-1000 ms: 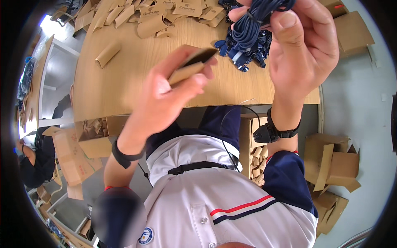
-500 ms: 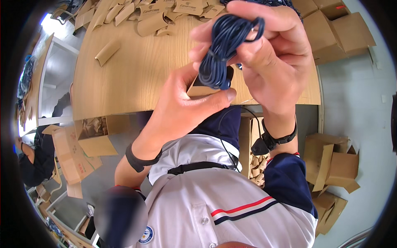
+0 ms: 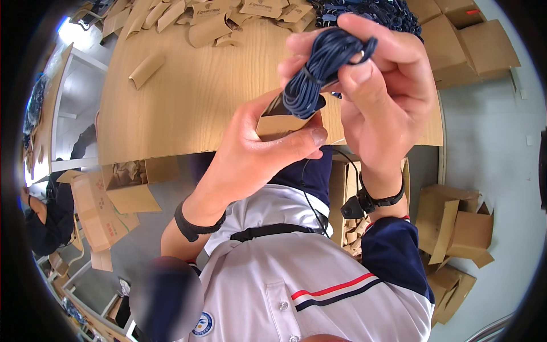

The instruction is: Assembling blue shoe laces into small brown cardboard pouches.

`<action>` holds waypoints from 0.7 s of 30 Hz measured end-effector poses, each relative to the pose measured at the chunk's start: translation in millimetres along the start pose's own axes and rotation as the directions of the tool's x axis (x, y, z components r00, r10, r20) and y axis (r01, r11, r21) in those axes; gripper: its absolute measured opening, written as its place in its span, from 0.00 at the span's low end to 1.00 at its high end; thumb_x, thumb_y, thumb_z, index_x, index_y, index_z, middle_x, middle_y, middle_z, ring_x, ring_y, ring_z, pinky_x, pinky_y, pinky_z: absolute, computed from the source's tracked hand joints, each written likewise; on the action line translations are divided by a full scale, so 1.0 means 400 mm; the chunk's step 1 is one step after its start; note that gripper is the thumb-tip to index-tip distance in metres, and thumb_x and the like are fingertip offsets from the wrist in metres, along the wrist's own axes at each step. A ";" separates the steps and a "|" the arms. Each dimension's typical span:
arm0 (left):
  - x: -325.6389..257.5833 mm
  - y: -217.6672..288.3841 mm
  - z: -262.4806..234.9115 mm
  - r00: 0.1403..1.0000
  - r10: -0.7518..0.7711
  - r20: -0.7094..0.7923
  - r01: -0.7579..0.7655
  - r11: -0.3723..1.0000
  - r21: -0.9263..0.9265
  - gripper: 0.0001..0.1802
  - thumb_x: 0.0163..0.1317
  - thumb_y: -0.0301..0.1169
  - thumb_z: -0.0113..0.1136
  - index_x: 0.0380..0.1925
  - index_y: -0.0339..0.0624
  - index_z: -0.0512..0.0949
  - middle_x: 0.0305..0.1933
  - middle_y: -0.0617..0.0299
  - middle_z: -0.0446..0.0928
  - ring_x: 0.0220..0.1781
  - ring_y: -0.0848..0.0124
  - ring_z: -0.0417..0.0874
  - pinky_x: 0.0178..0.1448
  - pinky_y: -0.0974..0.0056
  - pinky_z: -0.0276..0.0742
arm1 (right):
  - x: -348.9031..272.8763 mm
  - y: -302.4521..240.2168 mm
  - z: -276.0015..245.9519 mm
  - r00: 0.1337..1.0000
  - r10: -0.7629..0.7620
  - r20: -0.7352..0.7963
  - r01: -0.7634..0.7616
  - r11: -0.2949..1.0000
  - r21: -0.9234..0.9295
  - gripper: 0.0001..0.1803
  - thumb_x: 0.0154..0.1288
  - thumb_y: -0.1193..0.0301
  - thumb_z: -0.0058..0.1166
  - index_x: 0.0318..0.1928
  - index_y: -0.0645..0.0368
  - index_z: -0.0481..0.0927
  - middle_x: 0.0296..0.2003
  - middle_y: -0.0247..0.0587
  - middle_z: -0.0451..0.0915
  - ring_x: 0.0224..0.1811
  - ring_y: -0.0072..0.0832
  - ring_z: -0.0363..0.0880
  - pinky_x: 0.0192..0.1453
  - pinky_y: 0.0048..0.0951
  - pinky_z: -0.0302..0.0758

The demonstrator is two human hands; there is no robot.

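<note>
My right hand (image 3: 390,85) pinches a coiled dark blue cable (image 3: 325,62) between thumb and fingers near its upper end. A band holds the coil around its middle. Below it, my left hand (image 3: 259,145) is closed around a small brown cardboard sleeve (image 3: 274,126), thumb along its near side. The lower end of the coil is at the sleeve's open upper mouth; how far it reaches inside is hidden. Both hands are raised over the near edge of the wooden table (image 3: 188,108).
Flat brown cardboard sleeves (image 3: 211,28) are strewn along the table's far side, with one lone sleeve (image 3: 146,69) at the left. A heap of dark blue cables (image 3: 370,14) lies at the far right. Open cartons (image 3: 456,222) stand right; another carton (image 3: 131,194) is at left.
The cable coil has shifted slightly right with my right hand. More of the sleeve's mouth shows below the coil, and the cable heap behind has come more into view.
</note>
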State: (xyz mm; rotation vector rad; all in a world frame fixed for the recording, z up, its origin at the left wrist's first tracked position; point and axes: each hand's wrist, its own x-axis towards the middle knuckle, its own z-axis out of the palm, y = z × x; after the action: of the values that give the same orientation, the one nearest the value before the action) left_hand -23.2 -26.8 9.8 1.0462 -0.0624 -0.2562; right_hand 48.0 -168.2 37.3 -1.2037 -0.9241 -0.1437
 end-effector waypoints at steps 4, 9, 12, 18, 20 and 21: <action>0.009 -0.020 -0.013 1.000 0.015 -0.028 -0.015 1.000 0.011 0.13 0.60 0.29 0.67 0.41 0.34 0.77 0.36 0.65 0.79 0.39 0.76 0.82 0.45 0.69 0.83 | 0.001 -0.030 0.030 0.996 0.054 -0.070 -0.055 0.998 -0.009 0.15 0.71 0.75 0.48 0.55 0.69 0.71 0.42 0.69 0.81 0.40 0.49 0.86 0.43 0.43 0.86; 0.009 -0.011 -0.016 0.998 0.026 -0.054 -0.019 0.990 0.141 0.13 0.60 0.29 0.67 0.41 0.34 0.78 0.35 0.65 0.79 0.39 0.77 0.82 0.45 0.69 0.83 | 0.004 -0.017 0.012 0.989 0.144 -0.041 -0.144 0.989 -0.010 0.13 0.71 0.78 0.47 0.53 0.71 0.71 0.40 0.63 0.82 0.39 0.45 0.86 0.45 0.40 0.85; 0.009 -0.021 -0.026 0.999 0.037 -0.039 -0.035 0.998 0.058 0.14 0.60 0.29 0.67 0.43 0.33 0.78 0.35 0.65 0.80 0.40 0.76 0.82 0.45 0.68 0.84 | -0.007 -0.025 -0.008 0.992 0.119 0.036 -0.110 0.973 -0.204 0.12 0.69 0.81 0.48 0.51 0.72 0.72 0.38 0.60 0.83 0.39 0.41 0.86 0.47 0.36 0.84; 0.005 -0.023 -0.028 0.998 0.044 -0.038 -0.043 0.999 0.019 0.16 0.60 0.30 0.68 0.44 0.31 0.78 0.36 0.61 0.80 0.38 0.75 0.83 0.42 0.66 0.86 | 0.005 -0.062 -0.007 0.986 0.083 0.146 0.005 0.857 -0.516 0.10 0.66 0.85 0.50 0.46 0.70 0.79 0.38 0.52 0.84 0.43 0.33 0.86 0.40 0.28 0.82; 0.008 -0.020 -0.038 0.998 0.056 0.012 -0.056 0.998 -0.006 0.15 0.60 0.30 0.68 0.43 0.31 0.78 0.36 0.59 0.81 0.37 0.74 0.84 0.40 0.66 0.86 | 0.005 -0.060 -0.007 0.963 0.120 0.241 0.034 0.833 -0.552 0.10 0.65 0.85 0.51 0.45 0.69 0.81 0.39 0.49 0.85 0.45 0.31 0.85 0.39 0.26 0.80; 0.010 -0.016 -0.045 0.995 0.068 0.068 -0.066 0.997 -0.031 0.15 0.61 0.30 0.67 0.43 0.31 0.79 0.36 0.58 0.82 0.35 0.73 0.84 0.37 0.67 0.86 | 0.000 -0.053 0.000 0.960 0.194 0.203 -0.062 0.851 -0.522 0.10 0.64 0.84 0.52 0.45 0.68 0.82 0.38 0.46 0.85 0.46 0.31 0.84 0.41 0.27 0.79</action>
State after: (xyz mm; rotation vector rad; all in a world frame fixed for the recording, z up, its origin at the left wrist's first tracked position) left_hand -17.3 -15.4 -5.1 1.0044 -0.1555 -0.2316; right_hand 36.2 -176.7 52.8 -1.8100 -1.0554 -0.1361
